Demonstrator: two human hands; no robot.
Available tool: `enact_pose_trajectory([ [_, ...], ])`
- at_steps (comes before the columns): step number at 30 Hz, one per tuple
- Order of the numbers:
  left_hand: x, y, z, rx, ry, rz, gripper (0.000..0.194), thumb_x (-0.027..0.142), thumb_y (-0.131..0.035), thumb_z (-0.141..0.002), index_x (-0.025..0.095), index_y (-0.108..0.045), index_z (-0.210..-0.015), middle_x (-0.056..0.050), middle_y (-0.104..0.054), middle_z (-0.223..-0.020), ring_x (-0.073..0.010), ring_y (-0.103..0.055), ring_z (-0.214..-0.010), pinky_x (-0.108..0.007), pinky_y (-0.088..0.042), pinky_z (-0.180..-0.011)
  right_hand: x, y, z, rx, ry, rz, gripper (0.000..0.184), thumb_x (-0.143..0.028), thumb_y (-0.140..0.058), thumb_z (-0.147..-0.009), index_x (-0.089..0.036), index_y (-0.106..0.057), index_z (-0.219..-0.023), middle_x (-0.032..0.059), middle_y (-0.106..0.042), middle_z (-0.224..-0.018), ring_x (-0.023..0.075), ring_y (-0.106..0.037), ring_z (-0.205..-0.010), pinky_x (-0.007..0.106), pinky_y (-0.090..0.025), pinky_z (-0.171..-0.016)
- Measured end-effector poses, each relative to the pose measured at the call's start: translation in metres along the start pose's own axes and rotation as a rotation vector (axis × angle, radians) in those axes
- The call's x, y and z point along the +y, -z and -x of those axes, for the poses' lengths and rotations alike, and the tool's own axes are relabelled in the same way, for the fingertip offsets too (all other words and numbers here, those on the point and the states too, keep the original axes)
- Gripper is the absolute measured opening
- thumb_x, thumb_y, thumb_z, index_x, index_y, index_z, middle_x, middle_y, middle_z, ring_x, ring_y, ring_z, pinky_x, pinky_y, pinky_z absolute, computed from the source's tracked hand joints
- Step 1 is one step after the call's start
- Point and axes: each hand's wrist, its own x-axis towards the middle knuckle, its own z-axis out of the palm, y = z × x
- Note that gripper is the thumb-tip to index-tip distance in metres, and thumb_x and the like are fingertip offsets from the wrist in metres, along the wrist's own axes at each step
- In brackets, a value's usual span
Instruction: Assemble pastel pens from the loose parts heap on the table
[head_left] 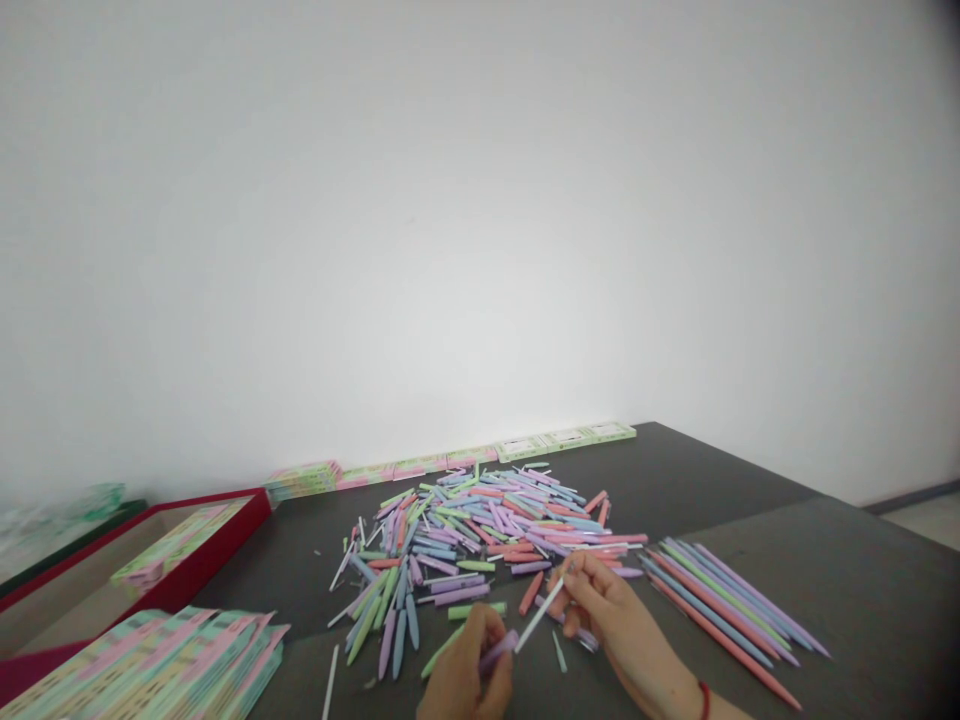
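Note:
My left hand [469,672] is closed round a purple pen barrel [497,650] near the bottom edge of the view. My right hand [604,605] pinches a thin white refill [544,608], whose lower end meets the barrel's mouth. Both hands hover just above the dark table [750,490]. Behind them lies a big loose pile of pastel pen parts [480,535] in pink, green, blue and purple, with white refills mixed in.
A row of assembled long pens [724,600] lies to the right of my right hand. Stacks of pink and green cards [161,660] sit at the bottom left beside a red tray [195,560]. Flat boxes [525,445] line the table's far edge against a white wall.

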Motion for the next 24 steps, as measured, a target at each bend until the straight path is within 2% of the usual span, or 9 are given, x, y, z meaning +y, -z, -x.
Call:
enact_pose_trajectory([
  [8,0.018,0.003,0.003,-0.002,0.056,0.029,0.014,0.009,-0.042,-0.077,0.023,-0.038,-0.077,0.007,-0.036,-0.061,-0.0132,-0.04,-0.056,-0.023,-0.028,-0.053,0.001,0.005,0.003,0.057,0.033,-0.027,0.023,-0.04,-0.06,-0.085,-0.019,-0.056,-0.077,-0.0027,-0.059,-0.07,0.0089,-0.053,-0.056,0.021,-0.042,-0.056],
  [14,0.032,0.008,0.003,-0.024,0.087,-0.009,0.017,0.006,-0.042,-0.078,0.023,-0.039,-0.078,0.005,-0.041,-0.066,-0.0139,-0.043,-0.06,-0.023,-0.029,-0.056,0.001,0.005,0.003,0.042,0.034,-0.032,0.024,-0.042,-0.061,-0.083,-0.019,-0.058,-0.076,-0.0037,-0.057,-0.067,0.0091,-0.053,-0.056,0.022,-0.042,-0.057],
  [24,0.017,0.0,0.004,0.026,0.068,0.01,0.013,0.011,-0.041,-0.079,0.023,-0.038,-0.078,0.006,-0.038,-0.064,-0.0134,-0.043,-0.059,-0.023,-0.03,-0.056,0.001,0.004,0.003,0.054,0.027,-0.053,0.024,-0.042,-0.062,-0.082,-0.02,-0.056,-0.078,-0.0016,-0.059,-0.072,0.0111,-0.054,-0.058,0.024,-0.042,-0.057],
])
